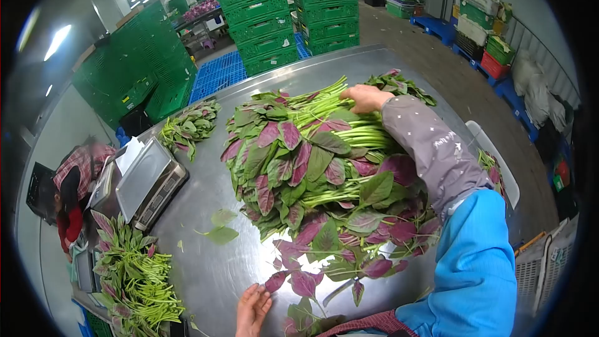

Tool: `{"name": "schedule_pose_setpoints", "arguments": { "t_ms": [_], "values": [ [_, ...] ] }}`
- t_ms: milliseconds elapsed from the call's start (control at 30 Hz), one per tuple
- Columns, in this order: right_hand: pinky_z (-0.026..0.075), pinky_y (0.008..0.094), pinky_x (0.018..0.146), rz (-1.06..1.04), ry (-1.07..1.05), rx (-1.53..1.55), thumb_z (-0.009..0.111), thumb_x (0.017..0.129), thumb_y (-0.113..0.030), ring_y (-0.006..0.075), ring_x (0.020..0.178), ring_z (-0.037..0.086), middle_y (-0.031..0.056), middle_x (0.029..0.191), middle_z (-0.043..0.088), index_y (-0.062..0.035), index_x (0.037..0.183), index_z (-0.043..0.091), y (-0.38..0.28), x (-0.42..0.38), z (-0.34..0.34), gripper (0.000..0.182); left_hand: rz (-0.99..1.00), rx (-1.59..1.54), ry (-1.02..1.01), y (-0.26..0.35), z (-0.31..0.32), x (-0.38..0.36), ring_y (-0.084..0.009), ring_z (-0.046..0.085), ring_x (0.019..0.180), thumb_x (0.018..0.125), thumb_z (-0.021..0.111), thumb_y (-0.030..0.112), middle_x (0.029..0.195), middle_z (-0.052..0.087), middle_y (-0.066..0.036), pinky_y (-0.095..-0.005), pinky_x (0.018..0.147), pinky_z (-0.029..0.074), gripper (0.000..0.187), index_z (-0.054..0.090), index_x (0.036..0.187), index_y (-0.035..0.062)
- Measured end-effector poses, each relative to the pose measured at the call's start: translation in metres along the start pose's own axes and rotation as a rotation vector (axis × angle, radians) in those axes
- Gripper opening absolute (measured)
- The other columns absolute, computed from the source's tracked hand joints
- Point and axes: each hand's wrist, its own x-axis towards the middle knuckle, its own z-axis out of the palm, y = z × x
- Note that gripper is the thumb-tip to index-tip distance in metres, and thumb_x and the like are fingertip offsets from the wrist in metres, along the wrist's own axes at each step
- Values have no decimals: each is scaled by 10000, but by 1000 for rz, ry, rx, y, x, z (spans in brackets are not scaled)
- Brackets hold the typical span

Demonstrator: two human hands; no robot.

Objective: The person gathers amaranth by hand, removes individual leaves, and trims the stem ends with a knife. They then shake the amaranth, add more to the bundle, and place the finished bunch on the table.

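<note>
A big heap of amaranth point(299, 156), green and purple leaves with pale green stems, lies across the middle of the metal table point(206, 224). At the far side of the heap my right hand point(367, 98) has its fingers curled over a bundle of amaranth stems point(324, 101). My left hand point(254, 309) is low near the table's front edge, fingers loosely bent and nothing visible in them. Right beside its fingertips lies a purple amaranth leaf point(276, 281). Loose sprigs point(306, 282) are scattered between that hand and the heap.
A weighing scale point(150, 181) stands at the left, with more amaranth point(140, 274) in front of it and a small bunch point(193, 126) behind. A white tub point(506, 178) is at the right edge. Stacked green crates point(259, 19) rise behind the table. Another person point(78, 178) bends at the left.
</note>
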Motion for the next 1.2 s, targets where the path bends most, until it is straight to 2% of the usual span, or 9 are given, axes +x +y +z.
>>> {"name": "schedule_pose_setpoints", "arguments": {
  "t_ms": [67,200,433,633,733,867,1067,1167,1200],
  "values": [
    [374,359,942,-23,-191,86,640,728,-351,295,1143,453,169,1253,458,-107,1294,380,16,30,18,669,1,-14,7,0,0,2,-212,565,917,798,600,110,1046,571,-93,-352,814,480,406,468,1175,37],
    [294,337,1006,36,-377,249,560,778,-497,278,1227,353,172,1340,351,-33,1317,317,34,38,29,751,-34,6,23,-1,3,7,-206,578,884,803,592,104,1012,587,-86,-360,794,491,360,490,1142,36],
    [359,346,958,-66,-370,116,575,749,-412,293,1141,451,175,1243,465,-35,1270,388,28,28,4,669,-69,4,57,-4,2,16,-206,586,885,803,596,108,1003,602,-82,-375,793,492,327,510,1114,50],
    [337,344,982,76,-455,264,671,643,-438,308,1166,412,202,1277,413,0,1285,367,25,35,9,835,-82,-5,45,-4,8,13,-204,579,910,801,602,110,1036,594,-78,-361,815,479,331,507,1114,58],
    [372,332,942,63,-436,188,678,642,-429,304,1116,461,221,1224,462,19,1255,403,16,32,-5,808,-88,-9,53,-4,14,11,-205,574,924,800,603,111,1036,592,-75,-354,817,475,333,504,1114,62],
    [464,350,632,-77,-144,103,664,580,-218,238,681,594,171,749,625,64,952,587,-2,15,-40,473,-90,-15,34,-13,6,10,-217,569,936,799,600,108,1025,592,-73,-358,821,471,330,504,1110,61],
    [472,350,577,-47,-154,74,641,602,-218,226,586,572,128,678,610,39,880,604,-60,-34,-110,380,-88,0,23,-15,15,-1,-244,563,953,802,590,108,1061,571,-93,-367,838,465,368,480,1147,38],
    [470,377,663,-18,-199,65,654,627,-299,260,701,581,142,743,587,20,1005,562,-41,-49,-50,503,-94,-6,-25,-23,12,0,-249,561,958,806,579,105,1072,565,-107,-370,846,461,383,471,1165,29],
    [459,381,704,-91,-60,-4,668,623,-323,275,781,574,155,813,577,16,1047,533,-27,-55,-17,560,-103,-5,-56,-26,8,1,-250,560,961,808,573,104,1074,564,-112,-370,851,458,386,468,1171,26]
  ]
}}
